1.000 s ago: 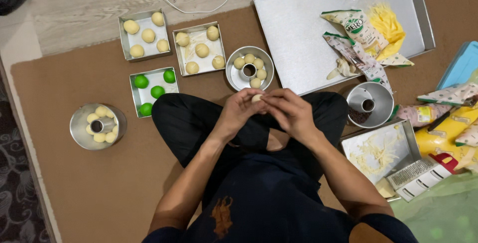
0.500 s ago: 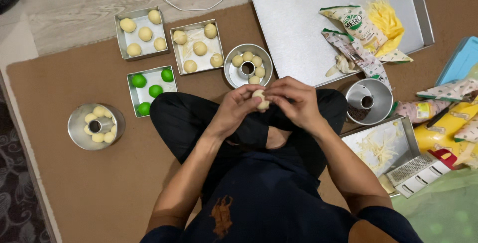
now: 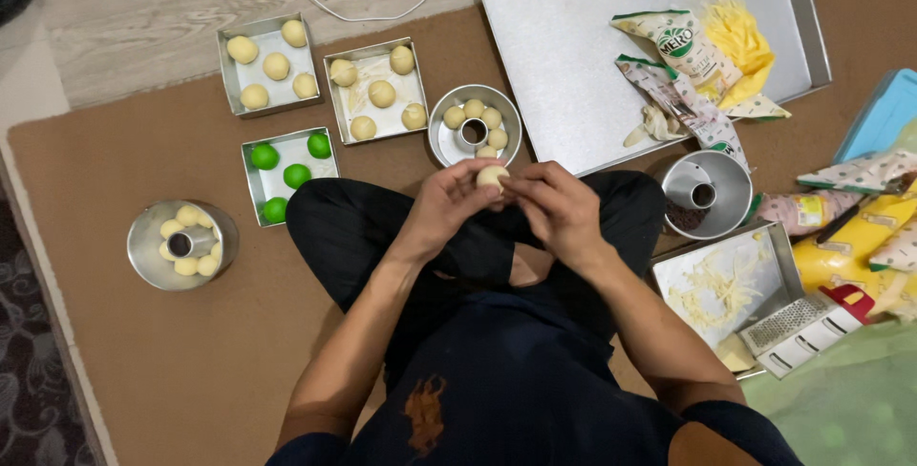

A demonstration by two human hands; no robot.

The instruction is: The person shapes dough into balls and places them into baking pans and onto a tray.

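I sit cross-legged on a brown mat [image 3: 143,351]. Both hands meet over my lap around a pale dough ball [image 3: 492,176]. My left hand [image 3: 447,201] cups it from the left, and my right hand [image 3: 556,208] pinches it from the right. Just beyond the hands stands a round ring tin [image 3: 439,137] with several dough balls in it.
Two square tins [image 3: 232,84] [image 3: 351,113] hold pale dough balls; a third [image 3: 256,180] holds green ones. A second ring tin [image 3: 143,254] sits at left, an empty one [image 3: 731,184] at right. A large tray [image 3: 564,55] carries packets [image 3: 673,46]. A grater [image 3: 798,332] lies by shredded cheese.
The dough ball has become more rounded and visible between my fingers as both hands turned it. My hands stayed over my lap.
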